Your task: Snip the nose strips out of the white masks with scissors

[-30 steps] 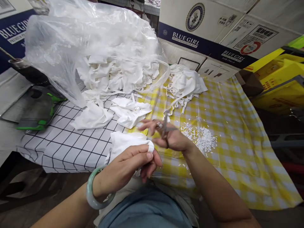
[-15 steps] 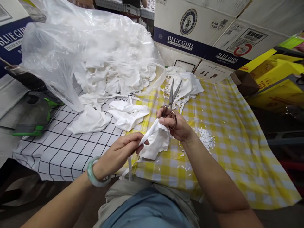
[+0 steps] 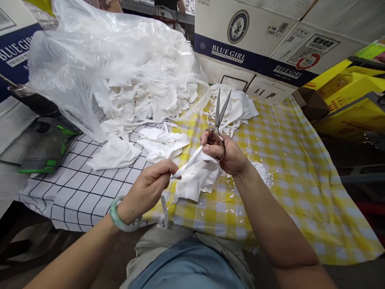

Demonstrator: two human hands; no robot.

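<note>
Tabletop [image 3: 313,188]: room to pass between scrap heap [image 3: 262,173] and right edge. Far-left side blocked by plastic bag [image 3: 120,52]; far edge walled by carton [image 3: 258,44], white cloth pile [image 3: 240,106] just before it. Spread scissors [image 3: 217,120] jut toward far edge.

cloth [image 3: 197,180] plain white. scissors [image 3: 217,125] silver-bladed, brown-handled. bangle [image 3: 115,218] pale green. snippets [image 3: 261,173] white. right tablecloth [image 3: 303,188] yellow-and-white check. left tablecloth [image 3: 90,188] white, black grid. carton [image 3: 255,44] white, navy band, white lettering.
</note>
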